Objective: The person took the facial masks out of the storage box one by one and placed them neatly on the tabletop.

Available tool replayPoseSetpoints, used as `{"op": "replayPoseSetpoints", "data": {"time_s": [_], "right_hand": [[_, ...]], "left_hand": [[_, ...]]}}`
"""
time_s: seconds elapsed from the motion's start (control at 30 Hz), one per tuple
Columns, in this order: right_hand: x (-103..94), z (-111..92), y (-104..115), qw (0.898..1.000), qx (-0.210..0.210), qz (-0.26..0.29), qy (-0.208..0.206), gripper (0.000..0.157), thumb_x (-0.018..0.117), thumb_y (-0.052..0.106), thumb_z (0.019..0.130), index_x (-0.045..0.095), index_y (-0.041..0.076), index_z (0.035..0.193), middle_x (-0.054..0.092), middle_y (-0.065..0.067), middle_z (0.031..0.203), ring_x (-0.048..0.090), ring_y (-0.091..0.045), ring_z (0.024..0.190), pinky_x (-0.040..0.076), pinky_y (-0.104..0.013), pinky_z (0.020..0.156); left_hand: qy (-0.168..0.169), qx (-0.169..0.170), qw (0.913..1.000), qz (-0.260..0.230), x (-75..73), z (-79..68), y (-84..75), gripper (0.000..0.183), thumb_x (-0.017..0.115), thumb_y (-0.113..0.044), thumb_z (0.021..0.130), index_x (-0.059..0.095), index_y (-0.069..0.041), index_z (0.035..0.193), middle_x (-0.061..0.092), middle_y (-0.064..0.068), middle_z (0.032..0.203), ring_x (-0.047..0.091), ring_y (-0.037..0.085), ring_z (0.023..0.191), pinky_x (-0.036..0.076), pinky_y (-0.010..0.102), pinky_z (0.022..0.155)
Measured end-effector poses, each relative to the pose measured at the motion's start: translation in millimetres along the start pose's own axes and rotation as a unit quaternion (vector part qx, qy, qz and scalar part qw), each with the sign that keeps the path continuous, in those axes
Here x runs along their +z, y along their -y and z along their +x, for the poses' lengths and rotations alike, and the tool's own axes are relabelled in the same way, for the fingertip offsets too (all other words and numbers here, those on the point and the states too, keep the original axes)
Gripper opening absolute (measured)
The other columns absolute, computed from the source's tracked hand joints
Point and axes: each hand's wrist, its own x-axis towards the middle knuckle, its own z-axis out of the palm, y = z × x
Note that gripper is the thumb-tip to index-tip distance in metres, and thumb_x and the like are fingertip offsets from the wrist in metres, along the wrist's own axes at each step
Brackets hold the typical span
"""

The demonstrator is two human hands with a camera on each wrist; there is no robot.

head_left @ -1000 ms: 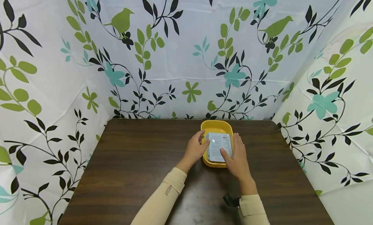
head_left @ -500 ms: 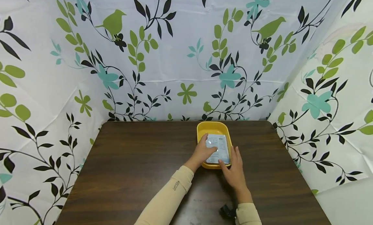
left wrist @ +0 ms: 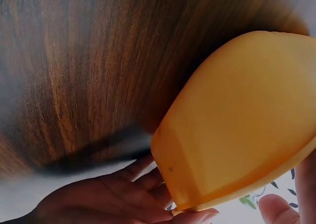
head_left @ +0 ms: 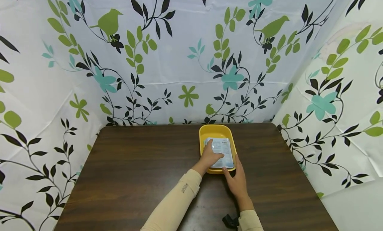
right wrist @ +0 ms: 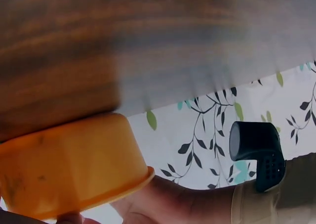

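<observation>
A yellow plastic tray (head_left: 216, 132) stands near the back edge of the table. In it lies a flat, printed, clear-wrapped packet (head_left: 225, 151), with layered edges at its left side suggesting others below. My left hand (head_left: 207, 157) rests over the packet's lower left, thumb and forefinger spread across it; its other fingers are hidden. My right hand (head_left: 237, 185) holds the tray's front right corner, thumb at the front rim and fingers along the side. In the left wrist view, the right hand (left wrist: 113, 199) is behind the tray's wall (left wrist: 237, 105).
The dark wood table (head_left: 143, 164) extends far to the left of the tray and less to the right. A patterned cloth (head_left: 167, 58) hangs behind it and at both sides. A black wrist camera (right wrist: 261, 152) sits on the left sleeve.
My left hand has moved from the tray's left rim onto the packet. My right hand has drawn back from the packet's right side to the tray's front right corner.
</observation>
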Motion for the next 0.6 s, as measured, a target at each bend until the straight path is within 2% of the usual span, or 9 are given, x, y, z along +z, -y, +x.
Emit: {"op": "replayPoseSetpoints", "data": {"time_s": [0.1,0.3,0.37,0.5,0.6], "right_hand": [[1.5,-0.5,-0.7,1.000,0.006,0.019,-0.004,0.087,0.066,0.038,0.098,0.015,0.018,0.166,0.024,-0.018,0.169,0.027,-0.042,0.154,0.023,-0.064,0.122],[7.4,-2.3,-1.6,0.999,0.001,0.043,-0.029,0.087,0.069,0.034,0.097,0.018,0.017,0.165,0.032,-0.019,0.166,0.034,-0.042,0.150,0.026,-0.066,0.120],[9.3,-2.5,-2.8,0.999,0.000,0.037,-0.037,0.086,0.069,0.034,0.097,0.019,0.017,0.165,0.035,-0.020,0.164,0.037,-0.044,0.148,0.027,-0.067,0.118],[10.5,-4.1,-3.0,0.999,0.002,0.031,-0.045,0.085,0.069,0.035,0.096,0.020,0.019,0.165,0.040,-0.022,0.161,0.040,-0.046,0.145,0.030,-0.070,0.115],[9.6,-5.1,-2.7,0.998,-0.001,0.035,-0.050,0.085,0.069,0.034,0.096,0.021,0.018,0.165,0.041,-0.023,0.160,0.040,-0.047,0.144,0.030,-0.070,0.115]], "left_hand": [[-0.005,0.002,1.0000,0.008,3.5,2.2,0.5,0.093,0.077,-0.013,0.086,0.024,-0.010,0.162,0.032,0.019,0.164,0.038,0.035,0.147,0.034,0.053,0.121],[-0.009,0.021,0.9987,0.046,4.9,-0.9,0.9,0.088,0.074,-0.018,0.087,0.027,-0.012,0.162,0.025,0.022,0.168,0.021,0.040,0.156,0.028,0.056,0.124],[-0.014,0.028,0.9982,0.051,5.3,-2.2,1.1,0.086,0.075,-0.018,0.087,0.031,-0.011,0.160,0.028,0.021,0.167,0.025,0.039,0.155,0.030,0.056,0.123],[-0.023,0.041,0.9984,0.032,5.9,-4.6,1.6,0.078,0.074,-0.016,0.088,0.038,-0.011,0.157,0.035,0.016,0.163,0.037,0.035,0.149,0.037,0.055,0.118],[-0.023,0.042,0.9988,0.006,5.7,-5.5,2.2,0.076,0.074,-0.015,0.090,0.038,-0.011,0.157,0.033,0.014,0.164,0.036,0.035,0.150,0.037,0.054,0.119]]}}
